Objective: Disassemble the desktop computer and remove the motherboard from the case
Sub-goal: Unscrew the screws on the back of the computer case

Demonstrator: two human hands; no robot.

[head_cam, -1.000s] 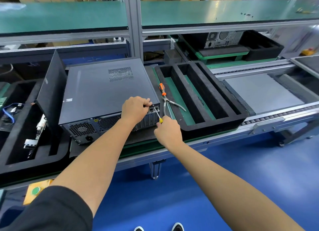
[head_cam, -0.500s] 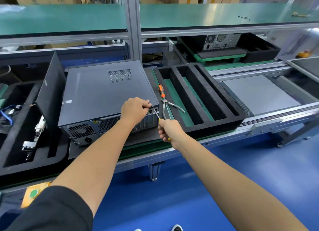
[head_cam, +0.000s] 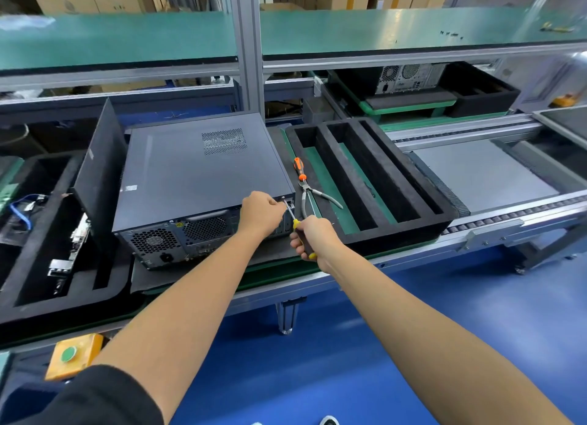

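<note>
A dark grey desktop computer case [head_cam: 197, 173] lies on its side on the workbench, rear panel with fan grilles facing me. My right hand [head_cam: 313, 239] grips a screwdriver [head_cam: 290, 210] with a yellow and black handle; its tip meets the case's rear right corner near the top edge. My left hand [head_cam: 260, 210] has curled fingers at that same corner, right by the screwdriver tip; what it pinches is hidden. The motherboard is not visible inside the closed case.
An orange-handled screwdriver [head_cam: 299, 168] and pliers [head_cam: 309, 196] lie just right of the case. A black foam tray [head_cam: 374, 177] with long slots sits to the right, another foam tray [head_cam: 41, 234] holding parts to the left. A dark panel [head_cam: 101, 173] leans upright against the case's left side.
My right hand has shifted slightly down and right along the screwdriver handle, turning it. My left hand has stayed at the case's corner.
</note>
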